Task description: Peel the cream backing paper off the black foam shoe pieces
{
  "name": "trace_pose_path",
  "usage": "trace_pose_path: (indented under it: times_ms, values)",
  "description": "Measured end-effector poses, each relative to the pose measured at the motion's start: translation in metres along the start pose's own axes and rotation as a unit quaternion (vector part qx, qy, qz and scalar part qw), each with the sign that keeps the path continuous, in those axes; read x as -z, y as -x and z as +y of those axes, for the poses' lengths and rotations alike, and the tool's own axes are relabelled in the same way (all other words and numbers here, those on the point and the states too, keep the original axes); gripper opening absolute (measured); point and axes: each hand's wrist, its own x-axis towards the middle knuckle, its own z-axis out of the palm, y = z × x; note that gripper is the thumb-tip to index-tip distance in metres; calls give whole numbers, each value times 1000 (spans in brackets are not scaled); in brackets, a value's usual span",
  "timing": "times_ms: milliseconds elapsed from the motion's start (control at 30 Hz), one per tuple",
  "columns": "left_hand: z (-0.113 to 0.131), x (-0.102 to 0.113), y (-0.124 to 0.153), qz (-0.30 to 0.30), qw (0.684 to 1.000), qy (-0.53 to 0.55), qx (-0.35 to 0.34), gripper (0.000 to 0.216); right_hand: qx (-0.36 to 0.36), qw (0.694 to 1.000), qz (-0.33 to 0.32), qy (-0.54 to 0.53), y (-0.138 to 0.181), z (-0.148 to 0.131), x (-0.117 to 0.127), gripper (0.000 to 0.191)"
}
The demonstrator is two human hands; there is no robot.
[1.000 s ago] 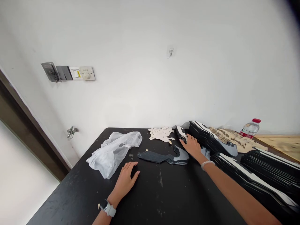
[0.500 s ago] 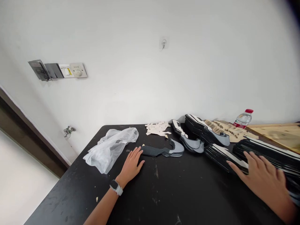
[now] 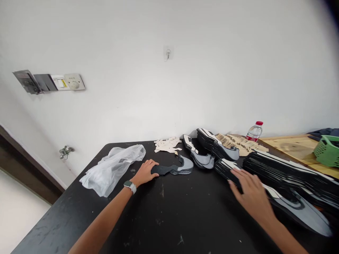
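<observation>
My left hand (image 3: 145, 171) curls around the left end of a small stack of dark grey cut pieces (image 3: 182, 165) with a hooked, lighter grey right end; its thumb is at the front and its fingers at the back. Over a longer stack of curved black, white and grey cut pieces (image 3: 299, 210), my right hand (image 3: 251, 195) lies with thumb and fingers apart. It partly covers that stack, and whether it presses on it I cannot tell. Two similar stacks, a shorter one (image 3: 202, 159) and a thicker one (image 3: 218, 146), rest between the hands, farther back.
A crumpled white plastic bag (image 3: 113, 169) lies on the black table (image 3: 169, 222) at left. Pale scraps (image 3: 167, 144) and beige cut pieces (image 3: 239, 144) lie near the wall. Farther right are a large black-and-white stack (image 3: 286, 169), a red-capped bottle (image 3: 254, 132) and a green basket (image 3: 327, 151).
The view has turned right, bringing in the green basket. My left hand has closed around the end of the small stack. My right hand has moved left over the long stack.
</observation>
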Motion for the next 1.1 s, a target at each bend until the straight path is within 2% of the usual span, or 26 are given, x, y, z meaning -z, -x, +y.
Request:
trace_pose_path:
  times_ms: [133, 200, 333, 467, 600, 700, 867, 1000, 1100]
  values:
    - [11, 13, 0, 1, 1000, 16, -19, 37, 88, 985, -127, -73, -46, -72, -32, 41]
    - [22, 18, 8, 9, 999, 23, -26, 38, 111, 979, -146, -86, -76, -102, -55, 42]
    - [46, 23, 43, 28, 999, 28, -18, 37, 100, 977, -166, -90, -140, -153, -109, 43]
    - [65, 22, 92, 38, 997, 60, 8, 36, 88, 971, -211, -73, -182, -190, -155, 38]
    - [81, 23, 131, 29, 994, 98, 41, 35, 96, 962, -250, -51, -193, -204, -180, 35]
    - [95, 24, 143, 5, 991, 125, 39, 34, 106, 961, -252, -38, -191, -202, -186, 34]
    - [114, 17, 135, -16, 988, 155, -10, 33, 131, 964, -227, -38, -190, -191, -179, 34]
    - [122, 5, 123, -29, 990, 140, -19, 35, 163, 966, -189, -64, -196, -187, -155, 34]
    - [125, -4, 111, -46, 992, 113, -19, 37, 204, 962, -153, -101, -188, -185, -121, 31]
